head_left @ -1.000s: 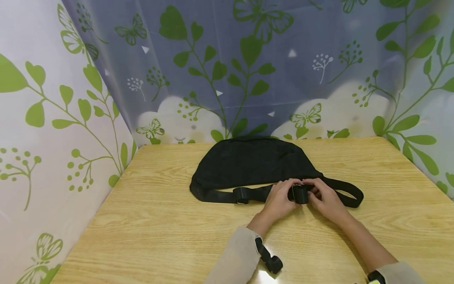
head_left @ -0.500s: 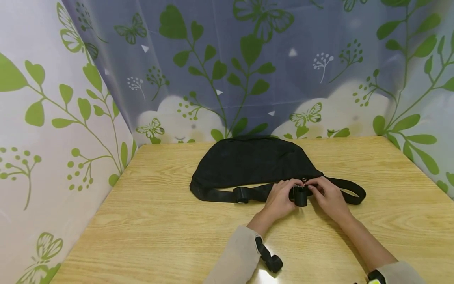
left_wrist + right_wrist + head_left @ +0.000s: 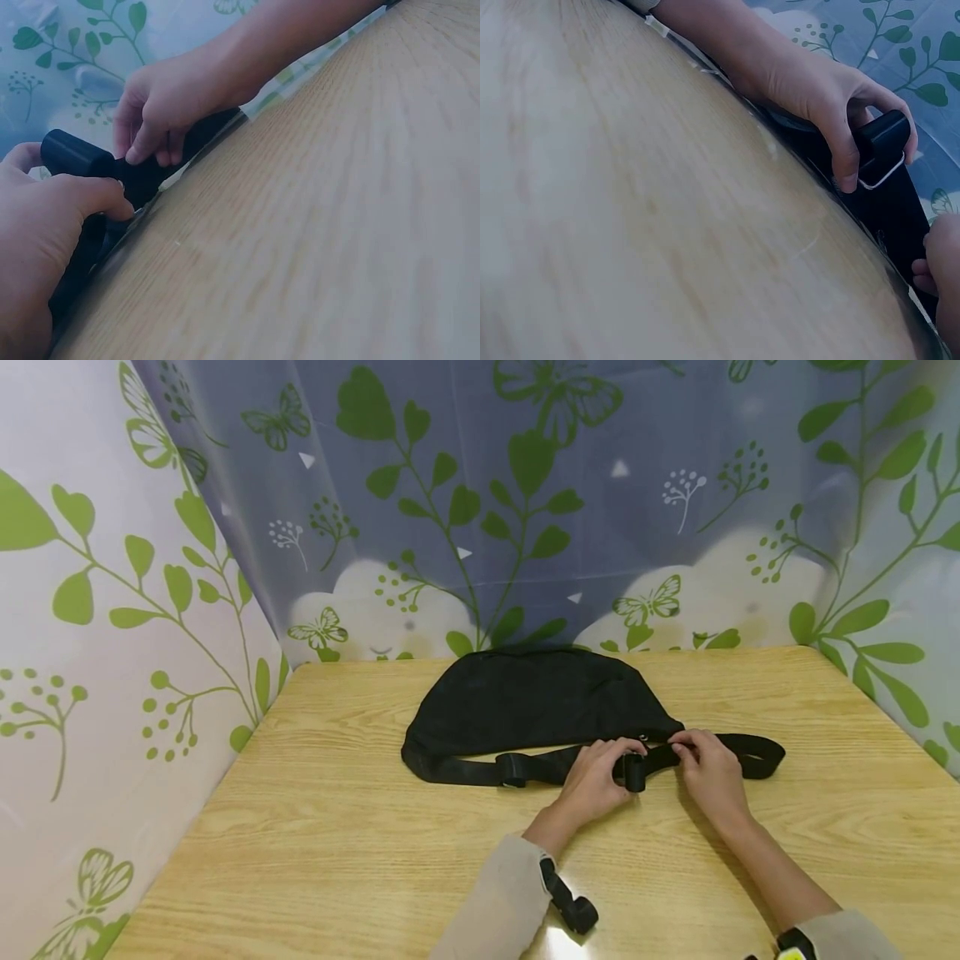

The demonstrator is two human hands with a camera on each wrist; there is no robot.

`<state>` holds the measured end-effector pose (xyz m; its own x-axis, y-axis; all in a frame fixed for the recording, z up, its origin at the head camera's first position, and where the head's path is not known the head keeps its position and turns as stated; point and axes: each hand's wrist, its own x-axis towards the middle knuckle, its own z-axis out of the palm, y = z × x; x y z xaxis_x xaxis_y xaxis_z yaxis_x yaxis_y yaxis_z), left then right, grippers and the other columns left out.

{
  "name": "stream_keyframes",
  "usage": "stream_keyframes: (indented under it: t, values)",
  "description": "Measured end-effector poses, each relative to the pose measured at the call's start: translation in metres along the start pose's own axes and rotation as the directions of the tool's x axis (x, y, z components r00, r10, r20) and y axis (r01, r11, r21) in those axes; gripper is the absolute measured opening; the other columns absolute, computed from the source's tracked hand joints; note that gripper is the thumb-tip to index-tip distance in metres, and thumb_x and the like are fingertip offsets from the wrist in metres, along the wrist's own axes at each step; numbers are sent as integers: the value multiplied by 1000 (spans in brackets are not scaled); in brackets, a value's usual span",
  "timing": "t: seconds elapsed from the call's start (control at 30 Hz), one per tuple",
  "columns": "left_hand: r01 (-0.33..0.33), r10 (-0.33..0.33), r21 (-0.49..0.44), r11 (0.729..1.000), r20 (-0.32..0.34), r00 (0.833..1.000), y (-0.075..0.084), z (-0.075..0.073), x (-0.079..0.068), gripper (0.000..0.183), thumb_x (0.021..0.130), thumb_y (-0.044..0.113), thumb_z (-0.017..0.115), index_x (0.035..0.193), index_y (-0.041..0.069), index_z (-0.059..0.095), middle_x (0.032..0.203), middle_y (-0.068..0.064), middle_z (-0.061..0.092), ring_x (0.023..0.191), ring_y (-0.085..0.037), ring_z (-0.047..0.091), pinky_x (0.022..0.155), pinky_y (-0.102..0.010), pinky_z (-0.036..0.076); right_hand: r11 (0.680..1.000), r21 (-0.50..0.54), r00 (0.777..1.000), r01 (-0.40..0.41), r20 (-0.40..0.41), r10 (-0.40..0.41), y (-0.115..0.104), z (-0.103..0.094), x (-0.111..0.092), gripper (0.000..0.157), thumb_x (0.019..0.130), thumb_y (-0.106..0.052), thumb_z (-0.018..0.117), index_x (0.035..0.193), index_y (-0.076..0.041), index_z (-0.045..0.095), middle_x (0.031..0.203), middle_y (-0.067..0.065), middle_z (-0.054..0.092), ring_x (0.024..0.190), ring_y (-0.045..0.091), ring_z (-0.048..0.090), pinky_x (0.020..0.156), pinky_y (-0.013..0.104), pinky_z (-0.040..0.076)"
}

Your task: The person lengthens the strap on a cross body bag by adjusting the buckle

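A black waist bag (image 3: 540, 702) lies flat on the wooden table, its strap (image 3: 543, 770) running along the near side. Around the strap's metal slide buckle (image 3: 885, 174), my left hand (image 3: 595, 782) holds with thumb and fingers curled. A short loop of webbing (image 3: 79, 154) bulges up at that buckle. Just to the right, my right hand (image 3: 712, 781) pinches the strap between thumb and fingertips, with a stretch of webbing taut between the hands. Past the right hand, the strap bends back in a wide loop (image 3: 765, 756) toward the bag's right corner.
A second strap slider (image 3: 512, 770) sits left of my left hand. Light wood tabletop (image 3: 337, 843) surrounds the bag. Printed leaf-and-butterfly curtains (image 3: 420, 527) stand at the back and sides. A black band with a dangling end (image 3: 573, 906) hangs from the left cuff.
My right hand has slid right along the strap, away from the buckle. The webbing loop at the buckle looks smaller, and the far right loop reaches further out. The left hand stays put.
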<state>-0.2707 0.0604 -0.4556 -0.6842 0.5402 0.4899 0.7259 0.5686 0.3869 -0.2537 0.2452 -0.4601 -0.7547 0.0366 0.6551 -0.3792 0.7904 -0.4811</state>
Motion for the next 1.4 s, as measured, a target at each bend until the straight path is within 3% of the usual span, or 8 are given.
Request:
stream_keyframes:
  t: [0.17, 0.33, 0.6, 0.83, 0.97, 1.07, 1.27, 1.4]
  values:
    - [-2, 2, -9, 1000, 6, 1000, 0, 0, -1, 52, 69, 15, 81, 114, 22, 55, 104, 7, 60, 88, -8, 50, 83, -19, 35, 994, 109, 994, -22, 112, 10, -2, -2, -1, 11, 84, 2, 60, 93, -5, 63, 73, 4, 60, 54, 10, 50, 48, 26, 37]
    - [-10, 9, 6, 1000, 5, 1000, -1, -1, -1, 54, 69, 14, 81, 115, 21, 56, 103, 6, 59, 89, -8, 50, 83, -20, 36, 969, 247, 966, -22, 255, -43, -4, -1, -1, 13, 86, -2, 61, 98, -7, 60, 61, -2, 60, 50, 8, 53, 45, 24, 39]
    - [13, -13, 14, 1000, -1, 1000, 0, -1, -1, 55, 68, 15, 82, 115, 21, 55, 104, 6, 60, 90, -9, 51, 83, -21, 36, 968, 251, 970, 8, 232, -68, -7, 1, -1, 11, 85, -1, 63, 95, -6, 61, 71, 2, 62, 54, 10, 57, 49, 22, 43]
    - [34, -33, -8, 999, 15, 999, 1, -1, -1, 52, 70, 15, 81, 114, 22, 55, 105, 8, 59, 92, -7, 50, 85, -20, 35, 994, 102, 992, -28, 129, 15, -5, -1, -1, 7, 84, -3, 65, 90, -4, 61, 60, 0, 56, 50, 10, 51, 47, 24, 36]
    - [38, -38, -14, 999, 14, 999, 1, -1, -1, 50, 72, 16, 79, 114, 23, 55, 106, 9, 59, 93, -6, 50, 85, -20, 35, 996, 51, 993, -76, 96, 71, -3, -2, 0, 6, 84, -4, 65, 88, -5, 61, 59, 0, 54, 51, 12, 49, 47, 27, 35]
    - [36, -36, -18, 999, 15, 999, 1, -1, -1, 49, 72, 16, 79, 114, 23, 55, 107, 9, 59, 94, -6, 50, 87, -21, 35, 993, 72, 987, -96, 137, 86, -2, -2, -1, 7, 86, -5, 63, 92, -6, 61, 63, 1, 56, 53, 12, 51, 47, 27, 37]
    - [29, -29, -10, 1000, 20, 999, 0, -1, -2, 49, 73, 17, 79, 116, 22, 55, 107, 8, 59, 94, -7, 50, 88, -22, 35, 952, 268, 944, -146, 325, 53, -3, -2, -1, 15, 89, -10, 61, 103, -6, 58, 62, 2, 60, 52, 13, 55, 43, 26, 37]
    - [42, -42, -8, 999, 29, 999, 1, -2, -2, 50, 73, 18, 78, 117, 22, 54, 107, 8, 59, 94, -7, 50, 89, -24, 35, 934, 327, 938, -142, 345, 22, -11, -4, 0, 13, 89, -8, 61, 101, -4, 57, 62, 4, 60, 53, 15, 56, 44, 25, 37]
